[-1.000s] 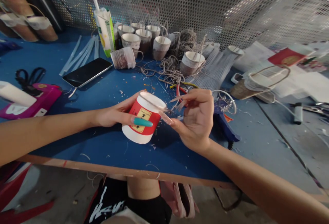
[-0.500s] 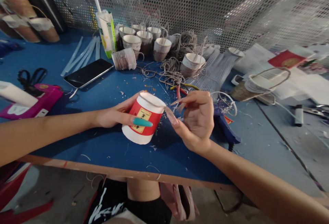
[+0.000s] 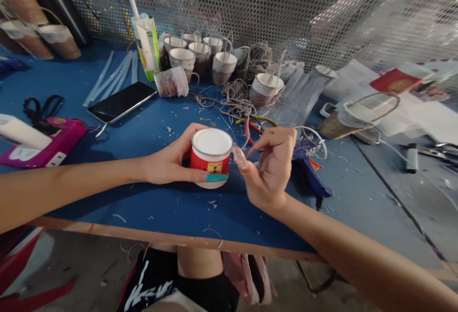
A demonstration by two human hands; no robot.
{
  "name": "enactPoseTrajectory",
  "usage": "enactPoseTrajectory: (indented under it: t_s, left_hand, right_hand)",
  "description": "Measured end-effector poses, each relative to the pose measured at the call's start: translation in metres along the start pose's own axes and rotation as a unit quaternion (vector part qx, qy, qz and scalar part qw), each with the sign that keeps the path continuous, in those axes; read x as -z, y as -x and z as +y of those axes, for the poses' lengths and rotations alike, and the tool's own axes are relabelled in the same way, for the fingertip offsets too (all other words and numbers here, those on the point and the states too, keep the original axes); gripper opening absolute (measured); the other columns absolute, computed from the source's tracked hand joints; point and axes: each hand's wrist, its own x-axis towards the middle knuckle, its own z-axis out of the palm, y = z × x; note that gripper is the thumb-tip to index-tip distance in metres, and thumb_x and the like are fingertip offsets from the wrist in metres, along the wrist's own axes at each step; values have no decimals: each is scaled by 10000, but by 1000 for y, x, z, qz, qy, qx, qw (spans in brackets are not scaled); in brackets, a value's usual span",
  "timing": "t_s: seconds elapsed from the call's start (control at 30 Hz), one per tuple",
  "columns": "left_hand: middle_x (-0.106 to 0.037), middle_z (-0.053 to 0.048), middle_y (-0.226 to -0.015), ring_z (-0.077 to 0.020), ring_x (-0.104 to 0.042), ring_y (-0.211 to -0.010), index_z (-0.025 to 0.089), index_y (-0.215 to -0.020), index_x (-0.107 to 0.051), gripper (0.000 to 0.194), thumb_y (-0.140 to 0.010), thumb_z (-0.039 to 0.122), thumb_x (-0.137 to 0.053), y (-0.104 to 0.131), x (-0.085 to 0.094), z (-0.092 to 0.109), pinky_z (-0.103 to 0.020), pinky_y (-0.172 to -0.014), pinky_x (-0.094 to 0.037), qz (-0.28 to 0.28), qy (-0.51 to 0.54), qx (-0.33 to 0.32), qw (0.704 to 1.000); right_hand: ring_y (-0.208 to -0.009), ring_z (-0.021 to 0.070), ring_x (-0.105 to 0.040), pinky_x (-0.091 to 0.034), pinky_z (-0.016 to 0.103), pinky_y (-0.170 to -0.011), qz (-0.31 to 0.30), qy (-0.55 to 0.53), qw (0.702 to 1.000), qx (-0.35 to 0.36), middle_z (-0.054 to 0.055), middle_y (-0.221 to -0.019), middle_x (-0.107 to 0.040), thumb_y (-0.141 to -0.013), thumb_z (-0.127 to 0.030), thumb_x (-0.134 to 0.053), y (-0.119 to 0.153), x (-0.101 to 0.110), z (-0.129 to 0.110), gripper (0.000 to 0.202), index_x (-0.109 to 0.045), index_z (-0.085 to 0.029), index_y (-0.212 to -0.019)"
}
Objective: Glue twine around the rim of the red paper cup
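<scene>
My left hand (image 3: pixel 175 161) is wrapped round a white paper cup (image 3: pixel 212 142) with a red label, its long turquoise thumbnail lying across the front. The cup stands nearly upright above the table, mouth up, and a thin grey line of twine seems to follow its rim. Beside the rim, on the right, my right hand (image 3: pixel 270 166) has its fingers curled and its thumb close to the fingertips. A thin strand of twine (image 3: pixel 246 133) comes down from the pile to these fingertips; its exact hold is partly hidden. Behind my right hand lies a blue glue gun (image 3: pixel 313 176).
Several twine-wrapped cups (image 3: pixel 224 66) and a twine pile (image 3: pixel 238 92) stand at the back, near clear glue sticks (image 3: pixel 289 97). Pliers (image 3: pixel 255 126) lie behind my right hand. A phone (image 3: pixel 121 102), drink carton (image 3: pixel 146 47) and purple power strip (image 3: pixel 60 140) are leftward. Perforated metal (image 3: pixel 272 11) backs the table.
My left hand has turned the tilted cup more upright, so its mouth now faces me and less of the label shows. The right hand stays close by the rim.
</scene>
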Motion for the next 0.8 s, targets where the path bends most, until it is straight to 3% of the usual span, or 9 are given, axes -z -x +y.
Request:
enactPoseTrajectory:
  t_s: [0.17, 0.6, 0.8]
  left_hand:
    - [-540, -47, -1156, -240, -565, -1151, 262, -1157, -378, 584, -731, 250, -778, 0, 0, -1, -391, -1012, -473, -2, -30, -19, 999]
    - [-516, -56, -1217, -242, -559, -1176, 274, -1183, -384, 608, -731, 257, -790, 2, 2, -3, -373, -981, -508, 0, 1, 3, 1000]
    - [-544, -68, -1230, -259, -559, -1201, 273, -1223, -385, 604, -757, 273, -769, 4, 3, -4, -386, -998, -504, -6, -1, 7, 1000]
  right_hand:
    - [-797, 192, -454, -407, 399, -712, -18, 19, 999, 31, -1, -815, -414, -895, -445, -654, -2, -2, -1, 288, -445, -249, -871]
    - [-792, 187, -447, -412, 391, -717, -25, 30, 999, 3, 0, -807, -426, -917, -298, -617, -2, -1, 3, 187, -443, -249, -869]
    - [-817, 194, -448, -412, 396, -723, -23, 9, 999, 22, 14, -865, -427, -922, -384, -614, -1, -1, 2, 209, -458, -245, -917]
